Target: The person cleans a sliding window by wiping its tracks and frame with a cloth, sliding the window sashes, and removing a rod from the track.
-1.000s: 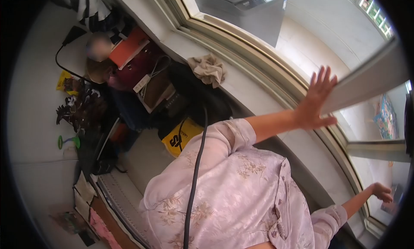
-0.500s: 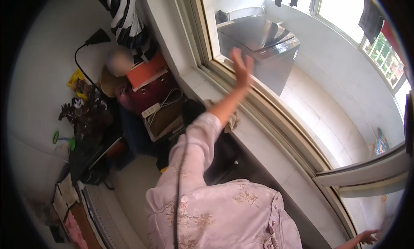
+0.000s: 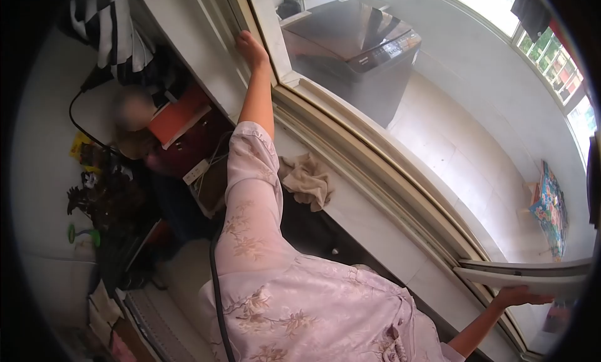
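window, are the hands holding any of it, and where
Left hand at the window frame's upright, right hand at the sash edge; grip can't be told.

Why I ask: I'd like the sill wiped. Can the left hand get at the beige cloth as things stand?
Probably yes: the beige cloth lies uncovered on the sill beside the left sleeve, though the left hand, at the window frame, must likely draw back.

A pale window sill (image 3: 375, 233) — a crumpled beige cloth (image 3: 308, 181) directly on it.
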A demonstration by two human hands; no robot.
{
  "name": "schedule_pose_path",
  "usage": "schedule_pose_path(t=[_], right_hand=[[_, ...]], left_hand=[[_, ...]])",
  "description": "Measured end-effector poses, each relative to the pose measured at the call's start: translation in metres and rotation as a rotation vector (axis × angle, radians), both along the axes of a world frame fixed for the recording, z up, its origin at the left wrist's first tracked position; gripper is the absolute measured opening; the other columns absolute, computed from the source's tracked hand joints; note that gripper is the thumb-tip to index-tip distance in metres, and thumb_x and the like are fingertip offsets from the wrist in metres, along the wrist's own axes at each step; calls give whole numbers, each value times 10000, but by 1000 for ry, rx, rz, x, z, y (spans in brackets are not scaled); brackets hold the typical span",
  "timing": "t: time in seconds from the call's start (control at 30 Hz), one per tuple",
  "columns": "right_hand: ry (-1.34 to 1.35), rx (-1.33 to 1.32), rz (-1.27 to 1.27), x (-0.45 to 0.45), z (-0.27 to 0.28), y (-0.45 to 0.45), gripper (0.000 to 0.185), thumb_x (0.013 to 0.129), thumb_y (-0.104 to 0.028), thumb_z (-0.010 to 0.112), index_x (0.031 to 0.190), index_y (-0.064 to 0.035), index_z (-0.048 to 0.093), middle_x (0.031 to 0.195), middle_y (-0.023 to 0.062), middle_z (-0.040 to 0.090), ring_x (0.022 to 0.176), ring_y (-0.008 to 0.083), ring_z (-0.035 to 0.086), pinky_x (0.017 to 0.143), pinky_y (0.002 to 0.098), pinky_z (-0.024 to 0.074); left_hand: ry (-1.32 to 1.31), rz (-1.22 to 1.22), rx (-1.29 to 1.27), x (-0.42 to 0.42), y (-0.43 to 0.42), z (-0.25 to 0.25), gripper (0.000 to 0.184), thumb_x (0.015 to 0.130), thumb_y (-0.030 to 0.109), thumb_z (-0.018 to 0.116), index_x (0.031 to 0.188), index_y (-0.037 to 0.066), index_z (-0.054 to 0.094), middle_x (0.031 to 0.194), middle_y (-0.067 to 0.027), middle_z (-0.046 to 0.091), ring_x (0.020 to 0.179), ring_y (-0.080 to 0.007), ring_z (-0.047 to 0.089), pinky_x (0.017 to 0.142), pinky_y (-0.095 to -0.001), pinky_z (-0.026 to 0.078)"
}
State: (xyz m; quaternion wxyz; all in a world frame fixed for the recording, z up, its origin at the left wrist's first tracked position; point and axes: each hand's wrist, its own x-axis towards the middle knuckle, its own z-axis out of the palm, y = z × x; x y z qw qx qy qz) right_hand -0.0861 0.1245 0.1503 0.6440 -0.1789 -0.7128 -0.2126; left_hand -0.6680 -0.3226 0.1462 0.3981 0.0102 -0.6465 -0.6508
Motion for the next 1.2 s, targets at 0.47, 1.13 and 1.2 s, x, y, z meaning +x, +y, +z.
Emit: schedule_pose_path(t=[0.47,1.13,1.2], right_hand=[[-365,-134,-90,60,-40,50,324,740,-194,635,935,45,538,907,182,553,754,283,555,629,367,465],[-351,65,-134,7,1,7,879,702,-565,502,1314,-54,131,1319,295,19,1196,480,11,891,621,50],[-318,12,-77,13,-8,18,861,739,-575,437,1323,-51,82,1332,296,-56,1208,491,-84,895,635,3]], left_hand=[[38,-124,234,-13,-17,-3,680,846,520,296,1267,-13,293,1324,-156,278,1203,-267,293,981,-335,240],[240,-452,249,210,137,-12,465,863,413,391,1011,-27,419,951,-97,399,875,-178,402,813,-289,310],[220,-518,220,239,150,-8,482,852,433,400,1020,-19,417,951,-96,397,886,-172,397,812,-295,314]])
